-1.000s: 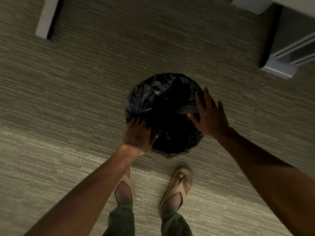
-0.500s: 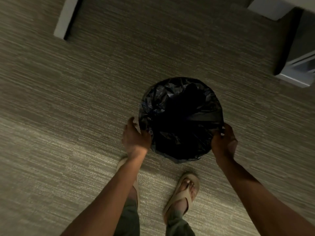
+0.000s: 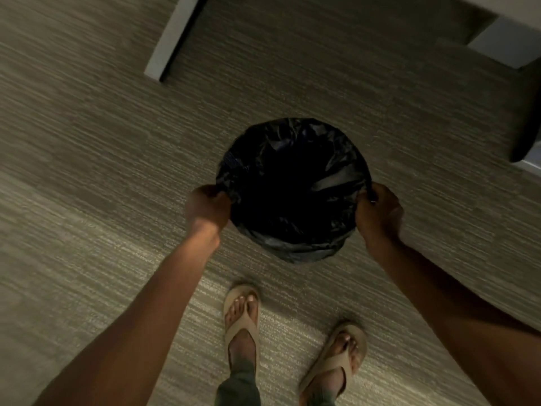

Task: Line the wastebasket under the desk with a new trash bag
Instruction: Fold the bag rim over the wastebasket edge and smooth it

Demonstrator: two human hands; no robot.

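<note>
A round wastebasket (image 3: 295,250) stands on the carpet in front of my feet. A black trash bag (image 3: 281,159) lines it, its edge folded down over the rim all round; the inside is dark. My left hand (image 3: 206,206) grips the bag-covered rim on the left side. On the right side, my right hand (image 3: 379,210) holds the rim the same way. Both hands have their fingers curled over the edge.
A white desk leg (image 3: 172,39) stands on the carpet at the upper left. Another pale desk part (image 3: 503,45) and a dark base (image 3: 527,118) are at the upper right. My sandalled feet (image 3: 241,317) are just below the basket.
My right hand left the top of the bag and came down to the right rim. My left hand slid to the left rim. Both now grip the basket's sides.
</note>
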